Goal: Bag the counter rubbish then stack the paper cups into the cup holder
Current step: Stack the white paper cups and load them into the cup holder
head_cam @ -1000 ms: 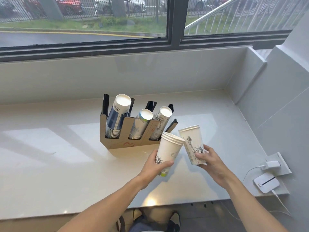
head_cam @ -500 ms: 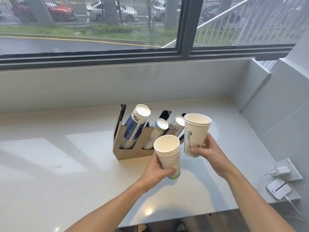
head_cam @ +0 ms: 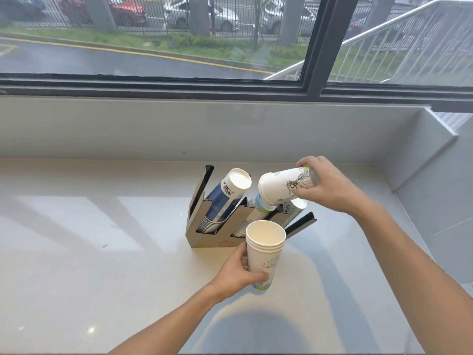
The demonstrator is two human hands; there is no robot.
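- The desk is a smooth, glossy pale slab that mirrors the window light in broad bright patches; a small dark fleck lies on it well to the left of the cup holder.
- The cup holder is a slanted rack of flat brown card with black edge strips, standing on the desk and cut into V-shaped slots that lean toward the window.
- In the holder's leftmost slot lies a stack of blue cups, nested and tilted, its round white base facing up and its ribbed rims down in the slot.
- In front of the holder, the left hand holds a stack of white cups upright just above the desk; the fingers are clamped round its lower wall, thumb in front. Three thin rolled rims show at the open mouth, and a faint line drawing and a green band mark the matt paper.
- Over the holder's middle slot, the right hand grips a single white cup by its base end, fingers closed around it. The tapered cup is tipped mouth-down to the left and bears a dark sketch; its rim meets the pale blue-banded top of the middle stack.
- Right of that, another stack is mostly hidden behind the hand.
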